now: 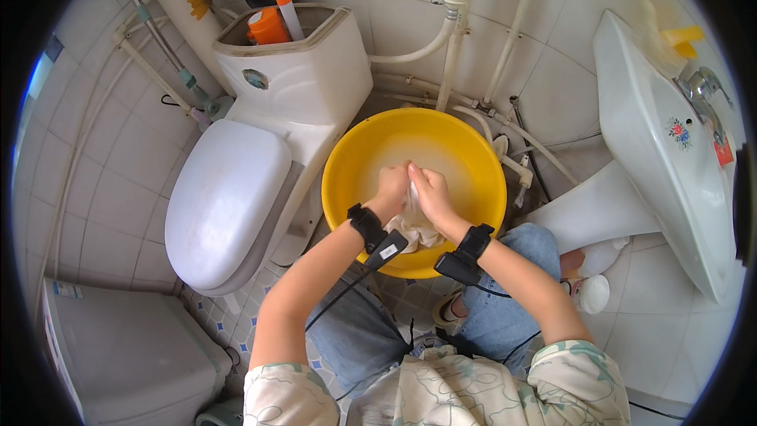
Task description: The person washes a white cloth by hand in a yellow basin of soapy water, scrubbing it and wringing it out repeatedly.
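A round yellow plastic basin (414, 119) stands on the floor before me with cloudy water (437, 154) in it. Over the water, my left hand (392, 184) and my right hand (432, 189) meet knuckle to knuckle, both gripping one wet white cloth (417, 234). Its lower folds hang bunched below my fists, near the basin's front wall. The part inside my fingers is hidden. Each of my wrists wears a black strap with a small device and a cable.
To the left is a toilet with its lid (227, 201) down; its uncovered tank (295, 59) holds orange and white containers. A pedestal washbasin (644, 148) rises at the right. Pipes (467, 41) run behind the yellow basin. A grey box-shaped appliance (130, 349) sits lower left.
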Demonstrator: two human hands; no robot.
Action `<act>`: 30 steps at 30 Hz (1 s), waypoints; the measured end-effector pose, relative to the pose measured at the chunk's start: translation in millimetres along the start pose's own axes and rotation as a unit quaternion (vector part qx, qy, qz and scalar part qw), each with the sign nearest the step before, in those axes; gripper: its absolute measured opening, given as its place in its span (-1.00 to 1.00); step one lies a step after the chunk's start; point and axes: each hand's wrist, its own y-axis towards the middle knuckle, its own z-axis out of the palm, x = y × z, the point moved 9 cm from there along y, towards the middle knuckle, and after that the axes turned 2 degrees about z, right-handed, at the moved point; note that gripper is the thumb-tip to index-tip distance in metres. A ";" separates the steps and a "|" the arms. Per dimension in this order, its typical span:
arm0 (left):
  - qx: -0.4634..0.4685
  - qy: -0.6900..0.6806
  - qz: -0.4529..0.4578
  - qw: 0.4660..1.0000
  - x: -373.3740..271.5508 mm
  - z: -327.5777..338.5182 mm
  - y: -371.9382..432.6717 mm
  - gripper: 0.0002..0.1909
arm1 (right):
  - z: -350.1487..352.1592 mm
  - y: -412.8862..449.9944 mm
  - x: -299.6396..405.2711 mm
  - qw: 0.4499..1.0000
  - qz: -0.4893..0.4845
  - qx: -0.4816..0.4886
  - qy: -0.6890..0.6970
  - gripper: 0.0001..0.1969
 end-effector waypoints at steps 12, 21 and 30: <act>0.036 0.141 0.185 0.972 -76.9 -32.6 -36.4 -0.65 | -35.0 18.5 48.1 0.928 -0.110 0.231 -0.272 -0.66; 0.119 0.179 0.316 0.924 -166.0 -13.1 -108.2 -0.75 | -39.5 31.2 176.0 0.942 -0.170 0.192 -0.218 -0.77; 0.170 0.087 0.387 0.902 -216.6 7.7 -155.6 -0.77 | -49.2 44.9 234.6 0.961 -0.241 0.106 -0.085 -0.79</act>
